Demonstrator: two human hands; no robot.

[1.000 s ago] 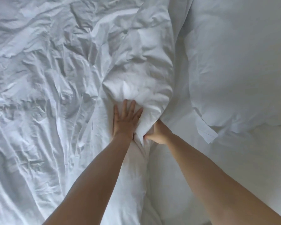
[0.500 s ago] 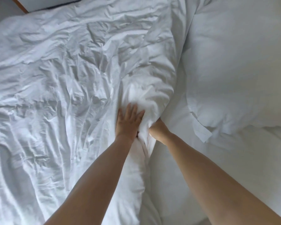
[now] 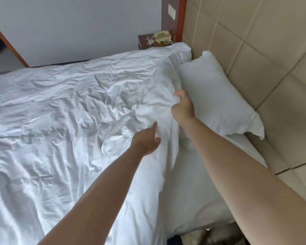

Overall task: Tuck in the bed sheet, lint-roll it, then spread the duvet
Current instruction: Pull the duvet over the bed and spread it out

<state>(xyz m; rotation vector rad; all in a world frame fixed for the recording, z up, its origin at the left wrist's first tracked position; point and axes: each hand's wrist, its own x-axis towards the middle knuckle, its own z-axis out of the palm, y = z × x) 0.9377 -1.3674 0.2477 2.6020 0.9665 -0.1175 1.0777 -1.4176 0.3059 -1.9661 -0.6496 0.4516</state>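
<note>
On the bed (image 3: 193, 206), both the left hand (image 3: 146, 139) and right hand (image 3: 183, 107) grip the duvet (image 3: 69, 112)

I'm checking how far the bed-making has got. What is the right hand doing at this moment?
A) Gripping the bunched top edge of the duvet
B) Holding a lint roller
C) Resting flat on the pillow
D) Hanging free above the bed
A: the right hand has its fingers curled into a bunch of the duvet at its top edge, just beside the pillow, with no roller in view.
</note>
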